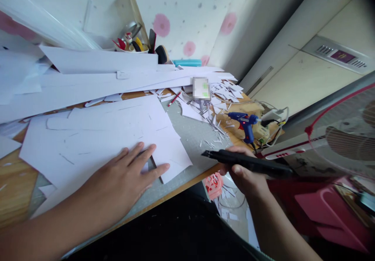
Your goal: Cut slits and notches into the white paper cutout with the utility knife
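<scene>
My left hand (125, 173) lies with spread fingers on a large white sheet (96, 136) marked with short thin lines. Its fingertips reach a smaller white piece (171, 155) at the sheet's right side, beside a narrow dark gap. Past the table's front edge, my right hand (243, 169) is closed round a black utility knife (249, 161), its tip pointing left over the grey cutting mat (193, 136). The knife is apart from the sheets. Small white offcuts (215, 136) are scattered on the mat.
A blue glue gun (244, 122) with cables stands at the table's right. Behind are a red pencil (174, 99), long white strips (96, 87) and a tool container (131, 46). A fan (351, 132) is at the right, a pink basket (213, 185) below the table.
</scene>
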`<state>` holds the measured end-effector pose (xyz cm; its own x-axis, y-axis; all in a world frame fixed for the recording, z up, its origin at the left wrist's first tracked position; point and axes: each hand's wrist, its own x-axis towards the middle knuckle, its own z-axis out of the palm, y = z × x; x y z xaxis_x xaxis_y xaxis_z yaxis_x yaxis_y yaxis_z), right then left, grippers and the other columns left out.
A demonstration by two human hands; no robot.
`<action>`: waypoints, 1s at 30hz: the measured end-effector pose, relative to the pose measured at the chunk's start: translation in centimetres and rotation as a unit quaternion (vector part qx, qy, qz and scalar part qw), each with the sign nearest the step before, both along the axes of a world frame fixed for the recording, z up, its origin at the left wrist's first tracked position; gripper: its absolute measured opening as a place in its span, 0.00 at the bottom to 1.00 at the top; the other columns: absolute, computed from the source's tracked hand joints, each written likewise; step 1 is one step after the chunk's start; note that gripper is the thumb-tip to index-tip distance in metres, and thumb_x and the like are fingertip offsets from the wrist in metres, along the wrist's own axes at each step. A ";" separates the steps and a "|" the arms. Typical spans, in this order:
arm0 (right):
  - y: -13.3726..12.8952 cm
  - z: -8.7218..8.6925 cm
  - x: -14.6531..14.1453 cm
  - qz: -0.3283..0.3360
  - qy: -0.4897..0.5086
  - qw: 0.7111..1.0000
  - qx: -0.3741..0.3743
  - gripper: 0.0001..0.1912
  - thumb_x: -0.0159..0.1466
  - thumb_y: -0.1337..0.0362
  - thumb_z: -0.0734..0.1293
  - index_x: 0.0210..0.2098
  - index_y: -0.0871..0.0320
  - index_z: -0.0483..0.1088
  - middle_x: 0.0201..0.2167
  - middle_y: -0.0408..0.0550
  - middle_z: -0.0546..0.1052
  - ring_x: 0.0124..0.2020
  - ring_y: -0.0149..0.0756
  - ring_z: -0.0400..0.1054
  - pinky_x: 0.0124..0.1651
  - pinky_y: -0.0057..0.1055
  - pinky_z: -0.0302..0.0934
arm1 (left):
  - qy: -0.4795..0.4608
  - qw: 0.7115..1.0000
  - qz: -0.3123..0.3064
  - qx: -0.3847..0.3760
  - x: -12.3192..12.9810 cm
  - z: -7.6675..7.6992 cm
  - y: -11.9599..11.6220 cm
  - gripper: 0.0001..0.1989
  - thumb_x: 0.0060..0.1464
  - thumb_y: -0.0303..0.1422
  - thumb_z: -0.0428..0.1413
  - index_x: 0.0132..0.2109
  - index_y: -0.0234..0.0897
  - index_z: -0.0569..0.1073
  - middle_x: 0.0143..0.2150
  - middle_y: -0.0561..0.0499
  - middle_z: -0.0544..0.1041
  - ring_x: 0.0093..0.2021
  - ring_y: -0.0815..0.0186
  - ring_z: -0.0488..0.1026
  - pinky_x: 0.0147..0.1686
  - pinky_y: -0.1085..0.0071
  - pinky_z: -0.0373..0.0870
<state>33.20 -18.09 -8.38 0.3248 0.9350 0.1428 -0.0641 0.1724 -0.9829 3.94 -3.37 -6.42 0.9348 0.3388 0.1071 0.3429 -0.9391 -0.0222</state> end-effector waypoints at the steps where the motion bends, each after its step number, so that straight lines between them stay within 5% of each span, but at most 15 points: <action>1: 0.4 -0.3 -0.4 -0.010 0.044 0.999 -0.002 0.20 0.54 0.55 0.76 0.43 0.52 0.73 0.27 0.43 0.78 0.24 0.35 0.72 0.28 0.31 0.68 | 0.005 1.000 0.005 -0.009 0.0 0.0 -0.1 0.33 0.52 0.19 0.44 0.60 0.56 0.67 0.61 0.47 0.71 0.62 0.46 0.65 0.53 0.44 0.64; 6: 2.5 -0.3 -2.2 -0.021 0.162 0.986 -0.021 0.16 0.50 0.63 0.77 0.39 0.53 0.75 0.48 0.49 0.77 0.31 0.31 0.73 0.33 0.28 0.69 | 0.031 0.999 0.011 -0.011 -0.2 -1.1 -0.2 0.38 0.50 0.19 0.46 0.63 0.61 0.63 0.66 0.56 0.64 0.64 0.40 0.59 0.55 0.39 0.60; 10: 3.8 -0.3 -2.8 0.012 0.218 0.976 -0.008 0.15 0.50 0.58 0.76 0.36 0.53 0.74 0.43 0.47 0.77 0.31 0.31 0.71 0.34 0.29 0.70 | 0.047 0.999 -0.001 0.004 -0.2 -1.6 0.1 0.37 0.50 0.20 0.49 0.62 0.62 0.63 0.66 0.59 0.64 0.63 0.43 0.63 0.54 0.41 0.64; 15: 5.6 0.1 -3.8 0.008 0.225 0.974 -0.005 0.17 0.49 0.56 0.77 0.28 0.57 0.68 0.28 0.44 0.74 0.23 0.27 0.65 0.20 0.19 0.59 | 0.096 0.994 -0.022 -0.049 1.9 1.6 -0.7 0.33 0.48 0.30 0.60 0.63 0.43 0.66 0.66 0.47 0.61 0.63 0.52 0.64 0.59 0.59 0.66; 20: 6.9 0.5 -4.8 -0.018 0.214 0.977 -0.017 0.21 0.42 0.63 0.79 0.29 0.57 0.64 0.27 0.39 0.71 0.20 0.24 0.63 0.16 0.18 0.56 | 0.161 0.982 0.003 -0.094 3.6 4.7 -1.6 0.32 0.46 0.31 0.64 0.60 0.39 0.69 0.65 0.41 0.61 0.63 0.48 0.64 0.59 0.55 0.67; 26: 7.8 1.5 -5.2 -0.099 0.163 0.979 -0.073 0.17 0.46 0.58 0.75 0.28 0.59 0.66 0.21 0.42 0.73 0.18 0.29 0.65 0.17 0.24 0.60 | 0.140 0.986 -0.008 -0.088 2.9 2.6 -1.6 0.39 0.44 0.36 0.68 0.63 0.44 0.65 0.67 0.36 0.59 0.65 0.42 0.59 0.60 0.47 0.62; 30: 8.6 2.9 -5.6 -0.141 0.139 0.980 -0.026 0.15 0.44 0.66 0.71 0.30 0.57 0.65 0.18 0.39 0.72 0.19 0.30 0.65 0.19 0.23 0.57 | 0.078 0.993 -0.042 -0.073 2.1 0.7 -1.7 0.37 0.48 0.44 0.64 0.64 0.46 0.63 0.68 0.34 0.56 0.67 0.41 0.55 0.61 0.45 0.58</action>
